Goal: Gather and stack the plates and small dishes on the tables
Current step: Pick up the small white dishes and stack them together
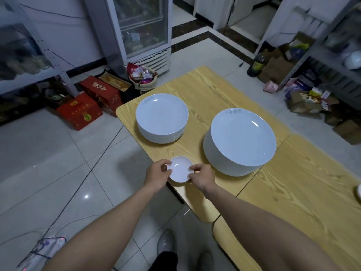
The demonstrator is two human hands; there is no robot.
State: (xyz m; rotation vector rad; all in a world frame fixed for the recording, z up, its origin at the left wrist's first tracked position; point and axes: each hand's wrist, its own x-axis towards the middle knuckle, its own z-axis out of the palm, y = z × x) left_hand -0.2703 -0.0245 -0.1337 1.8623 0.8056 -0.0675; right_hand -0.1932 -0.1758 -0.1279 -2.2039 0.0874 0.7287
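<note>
White crockery on two wood-grain tables, with the gathering judged well advanced. Tall stack (242, 137): large plates piled on the table (205, 89), near its seam with the second table (302, 202); taken as the landmark. Low stack (162, 116): smaller plates, left of the tall stack and a little beyond it, well apart from it. Both piles look squared up, so the plate part of the task appears largely done. Dish (179, 170): one small round dish, left of the tall stack and nearer the person, close to the pile's base but not touching it, partly overhanging the table's edge. Whether it rests on the wood or is lifted just clear cannot be told, nor whether further dishes lie beneath it. Left hand (156, 176): thumb and curled fingers pinch the dish's left rim. Right hand (202, 178): thumb and fingertips pinch the opposite rim, between the dish and the tall stack. The dish thus sits centred between the two grips, its bowl uncovered and roughly level. White rim (359, 192): a sliver at the picture's edge, far right of the tall stack on the second table; probably another piece to collect, though too little shows to be sure. Remaining work, as judged: place the dish and fetch any such strays.
</note>
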